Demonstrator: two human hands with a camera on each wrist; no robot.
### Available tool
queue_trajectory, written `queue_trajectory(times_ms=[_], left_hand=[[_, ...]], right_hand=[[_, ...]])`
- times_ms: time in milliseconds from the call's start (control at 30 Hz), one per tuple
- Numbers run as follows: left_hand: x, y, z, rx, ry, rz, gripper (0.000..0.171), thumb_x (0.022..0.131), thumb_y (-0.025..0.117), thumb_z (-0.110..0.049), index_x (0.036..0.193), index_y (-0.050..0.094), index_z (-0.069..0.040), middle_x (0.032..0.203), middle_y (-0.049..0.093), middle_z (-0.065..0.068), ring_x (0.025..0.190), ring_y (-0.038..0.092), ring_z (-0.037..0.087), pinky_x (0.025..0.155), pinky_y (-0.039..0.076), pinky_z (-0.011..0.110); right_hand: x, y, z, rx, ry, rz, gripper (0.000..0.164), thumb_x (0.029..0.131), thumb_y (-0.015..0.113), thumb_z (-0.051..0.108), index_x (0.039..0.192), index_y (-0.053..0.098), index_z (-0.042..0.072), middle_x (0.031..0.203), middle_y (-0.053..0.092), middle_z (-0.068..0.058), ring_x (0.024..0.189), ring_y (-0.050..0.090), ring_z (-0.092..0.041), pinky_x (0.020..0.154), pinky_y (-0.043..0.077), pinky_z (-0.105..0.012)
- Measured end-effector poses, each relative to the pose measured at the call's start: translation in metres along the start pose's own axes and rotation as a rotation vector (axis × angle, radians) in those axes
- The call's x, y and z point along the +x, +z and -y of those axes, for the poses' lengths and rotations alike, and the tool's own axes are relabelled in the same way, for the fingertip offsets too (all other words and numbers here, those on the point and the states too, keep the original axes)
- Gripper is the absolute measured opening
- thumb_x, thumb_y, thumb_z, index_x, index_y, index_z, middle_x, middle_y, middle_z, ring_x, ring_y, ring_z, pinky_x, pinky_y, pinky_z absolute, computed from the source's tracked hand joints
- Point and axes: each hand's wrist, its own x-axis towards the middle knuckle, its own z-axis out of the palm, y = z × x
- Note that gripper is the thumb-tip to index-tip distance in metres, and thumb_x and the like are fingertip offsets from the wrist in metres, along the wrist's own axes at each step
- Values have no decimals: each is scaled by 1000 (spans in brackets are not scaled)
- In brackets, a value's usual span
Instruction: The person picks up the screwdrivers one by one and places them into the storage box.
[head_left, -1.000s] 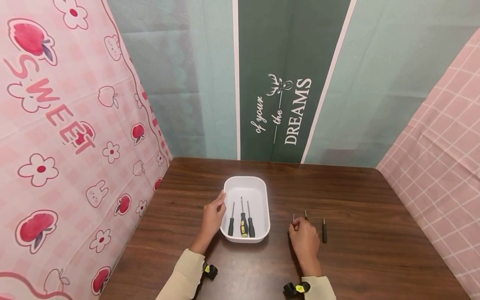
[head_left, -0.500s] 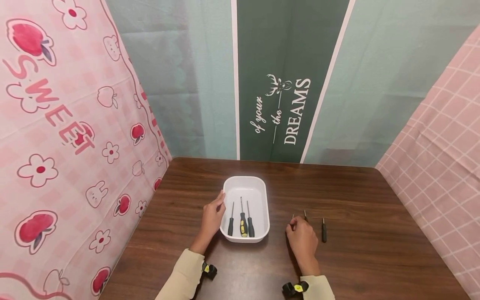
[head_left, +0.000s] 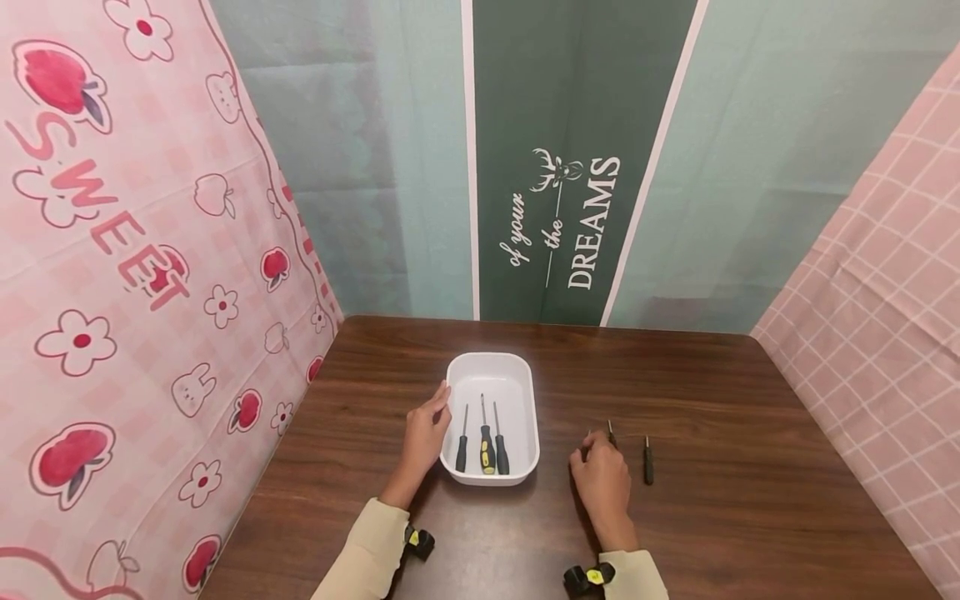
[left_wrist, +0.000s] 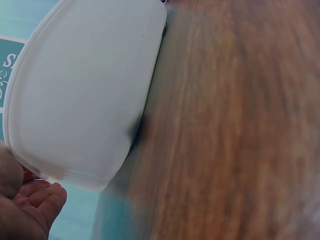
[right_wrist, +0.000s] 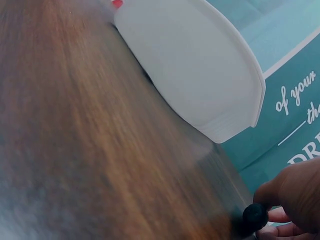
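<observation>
A white plastic tray (head_left: 527,417) stands on the table with three screwdrivers inside: a thin black one (head_left: 462,454), a black-and-yellow one (head_left: 487,450) and another black one (head_left: 502,454). My left hand (head_left: 426,433) holds the tray's left rim between thumb and fingers. To the right of the tray, my right hand (head_left: 603,479) grips a small screwdriver, whose black handle end (right_wrist: 255,217) shows in the right wrist view; its shaft is mostly hidden by the fingers. Beside that hand lie a second small screwdriver (head_left: 611,433), partly covered by it, and a third (head_left: 648,462).
The brown wooden table (head_left: 720,417) reaches back to a green and teal cloth (head_left: 570,100). Pink printed cloth (head_left: 150,350) hangs along the left side, and a pink checked cloth (head_left: 885,292) along the right.
My right hand has shifted slightly left, with the screwdriver in its grip, baring more of the one beside it. The left hand and tray stay put.
</observation>
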Motion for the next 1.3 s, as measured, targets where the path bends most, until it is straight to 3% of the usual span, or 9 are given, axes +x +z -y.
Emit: queue_trajectory(times_ms=[300, 567, 800, 1300], left_hand=[[0, 0, 0, 7, 17, -2, 34, 93, 64, 8, 127, 65, 8, 134, 61, 18, 123, 60, 33, 102, 48, 47], [0, 0, -1, 6, 16, -8, 34, 93, 64, 7, 127, 65, 7, 134, 61, 18, 123, 60, 34, 103, 47, 46], [0, 1, 1, 22, 43, -24, 34, 91, 64, 8, 125, 66, 9, 133, 62, 18, 122, 60, 34, 101, 48, 47], [-1, 0, -1, 18, 18, -9, 33, 93, 63, 7, 126, 66, 6, 134, 61, 17, 124, 59, 32, 103, 47, 46]], right_hand=[[1, 1, -1, 38, -19, -39, 18, 79, 76, 1, 86, 60, 1, 60, 55, -5, 54, 55, -25, 50, 48, -46], [0, 1, -1, 50, -2, -16, 13, 80, 73, 1, 87, 61, 1, 62, 57, -6, 57, 58, -28, 55, 50, -50], [1, 3, -4, 62, -12, -22, 13, 78, 72, 0, 86, 62, 2, 61, 54, -3, 56, 55, -26, 55, 50, -48], [3, 2, -3, 73, -27, -35, 9, 79, 70, -1, 85, 64, 1, 60, 53, -1, 55, 51, -21, 54, 47, -42]])
